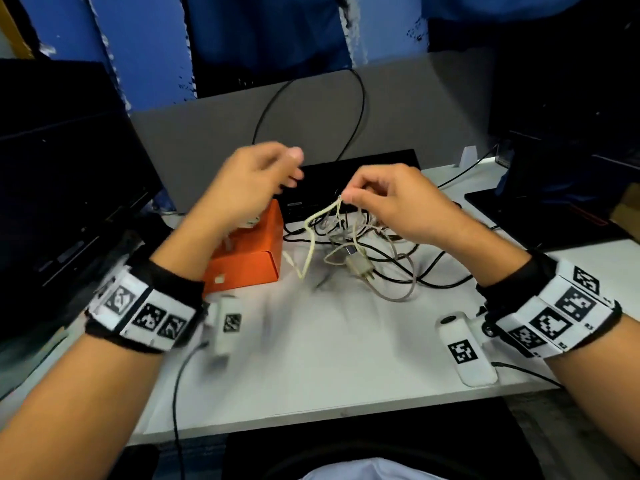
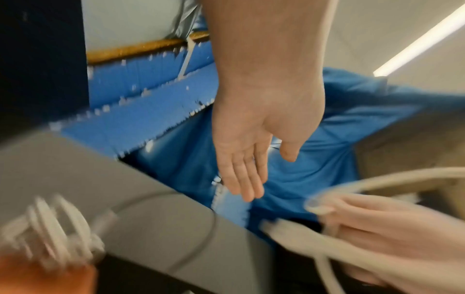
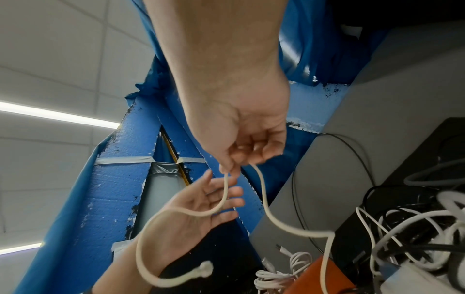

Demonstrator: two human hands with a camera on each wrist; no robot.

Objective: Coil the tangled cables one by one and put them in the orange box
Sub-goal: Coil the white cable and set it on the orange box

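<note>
My right hand [image 1: 346, 198] pinches a cream cable [image 1: 312, 245] and lifts it out of the tangle of white, grey and black cables [image 1: 367, 251] on the desk. The cable's free end [image 3: 205, 271] hangs in a loop below my right hand [image 3: 231, 169]. My left hand [image 1: 294, 166], motion-blurred, hovers above the orange box [image 1: 249, 261], its fingers [image 2: 241, 175] straight and holding nothing. In the right wrist view the left hand [image 3: 201, 204] sits just behind the hanging loop. A coiled white cable [image 2: 50, 228] lies in the orange box [image 3: 314, 278].
A black flat device [image 1: 346, 181] sits behind the tangle, against a grey partition [image 1: 207, 140] with a black cable [image 1: 360, 98] looping over it. Dark monitors stand at the left [image 1: 69, 168] and right [image 1: 571, 150]. The desk's front edge [image 1: 311, 415] is near my body.
</note>
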